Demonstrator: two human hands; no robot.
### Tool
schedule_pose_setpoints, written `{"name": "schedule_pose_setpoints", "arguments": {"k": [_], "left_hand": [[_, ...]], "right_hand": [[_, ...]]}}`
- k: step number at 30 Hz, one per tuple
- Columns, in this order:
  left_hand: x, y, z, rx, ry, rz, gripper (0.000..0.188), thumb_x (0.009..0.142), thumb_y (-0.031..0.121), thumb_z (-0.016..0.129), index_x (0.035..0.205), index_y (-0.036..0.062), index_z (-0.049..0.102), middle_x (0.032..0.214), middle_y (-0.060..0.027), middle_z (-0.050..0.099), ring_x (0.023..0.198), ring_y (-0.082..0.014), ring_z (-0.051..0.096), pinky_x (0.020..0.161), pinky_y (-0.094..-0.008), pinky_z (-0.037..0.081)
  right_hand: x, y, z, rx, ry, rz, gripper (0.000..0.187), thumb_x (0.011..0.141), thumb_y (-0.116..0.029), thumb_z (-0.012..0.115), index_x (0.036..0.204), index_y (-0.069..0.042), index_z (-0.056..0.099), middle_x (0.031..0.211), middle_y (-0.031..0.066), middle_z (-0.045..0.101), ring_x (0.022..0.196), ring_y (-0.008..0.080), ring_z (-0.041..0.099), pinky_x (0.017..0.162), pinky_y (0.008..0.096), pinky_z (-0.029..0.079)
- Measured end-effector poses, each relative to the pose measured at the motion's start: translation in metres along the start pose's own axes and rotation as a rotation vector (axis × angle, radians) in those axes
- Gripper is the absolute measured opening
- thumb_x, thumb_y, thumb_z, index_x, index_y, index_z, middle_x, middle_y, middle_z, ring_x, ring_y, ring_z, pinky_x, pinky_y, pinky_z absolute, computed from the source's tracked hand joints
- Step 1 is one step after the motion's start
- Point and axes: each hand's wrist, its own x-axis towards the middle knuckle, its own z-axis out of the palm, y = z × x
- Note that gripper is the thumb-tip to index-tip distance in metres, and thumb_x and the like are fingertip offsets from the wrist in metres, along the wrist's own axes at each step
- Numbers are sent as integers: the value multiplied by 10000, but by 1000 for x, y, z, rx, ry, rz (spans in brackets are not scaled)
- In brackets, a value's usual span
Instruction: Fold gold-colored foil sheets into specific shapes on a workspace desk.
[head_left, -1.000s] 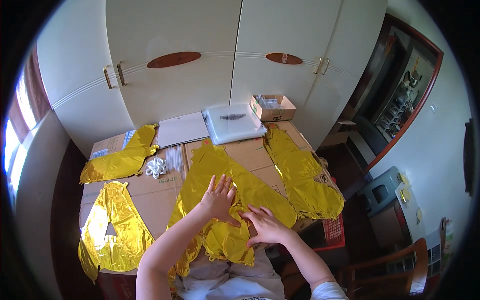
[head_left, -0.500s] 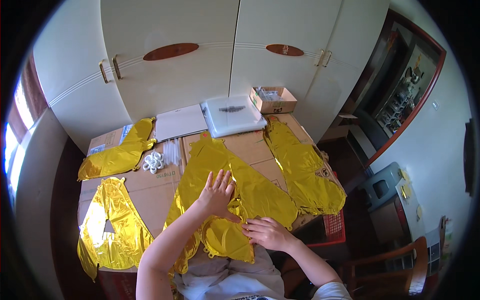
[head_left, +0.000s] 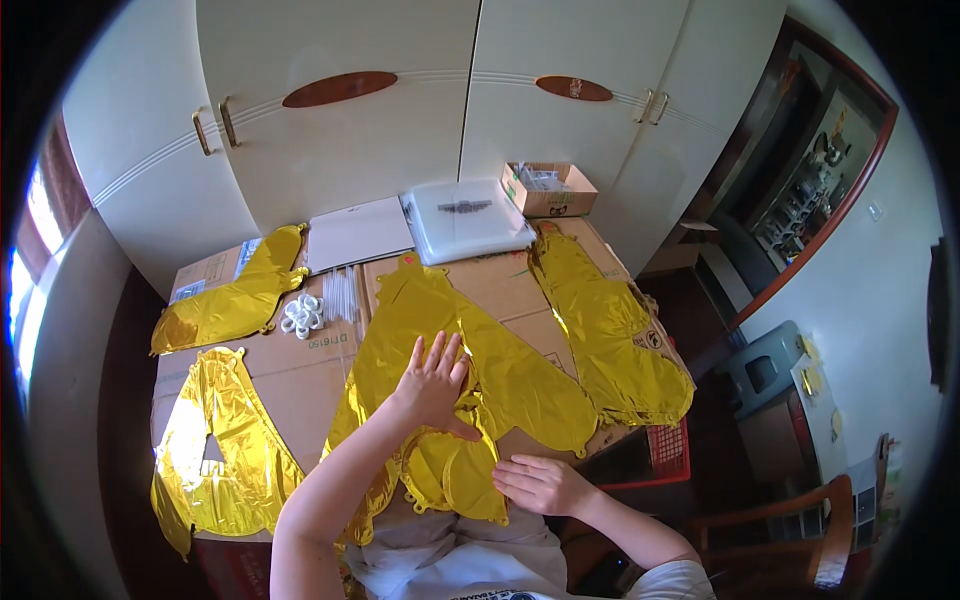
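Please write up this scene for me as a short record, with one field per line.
Left hand: palm down, fingers spread, over the middle gold foil
Right hand: fingers together, tips at the right edge of the lower gold foil
Left side: far-left gold foil, near-left gold foil
Right side: right-hand gold foil
Small items: white rings beside thin clear sticks
Back row, left to right: pale flat panel, clear plastic stack, open cardboard box
Surface: brown cardboard
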Motion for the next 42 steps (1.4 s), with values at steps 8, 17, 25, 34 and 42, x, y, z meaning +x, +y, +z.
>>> {"name": "schedule_pose_setpoints", "arguments": {"k": [8,17,25,34,42], "left_hand": [[0,1,-3,-3,-23,-4,1339,547,929,496,1449,-34,269,1537,-264,160,1438,-419,107,1145,-579,90],[-2,1,-6,-17,-39,-10,1340,546,924,506,1452,-33,264,1540,-261,149,1441,-414,96,1146,-575,93],[-1,0,-1,-25,-18,-17,1346,534,920,522,1452,-31,266,1540,-262,148,1440,-415,100,1145,-577,93],[-1,0,2,-28,10,-4,1343,529,908,543,1450,-32,273,1539,-262,152,1436,-424,110,1132,-600,117],[-3,0,-1,-32,-11,-4,1334,540,906,537,1454,-27,270,1544,-255,146,1440,-420,94,1130,-602,118]], "right_hand": [[-12,-8,15,68,114,-17,211,815,-107,592,981,-52,711,1075,66,691,1057,194,646,958,365,506],[-15,-10,13,152,134,-22,203,809,-119,625,976,-48,716,1058,74,696,1038,197,654,958,375,505],[9,7,-2,449,113,236,168,801,-162,716,945,-77,720,1006,43,699,958,188,653,888,378,491],[30,30,18,109,107,415,168,723,-283,765,871,-206,749,959,-51,642,996,189,542,873,363,398],[36,35,11,81,24,474,311,652,-405,776,915,-240,768,1118,-65,629,1071,216,508,896,380,403]]}}
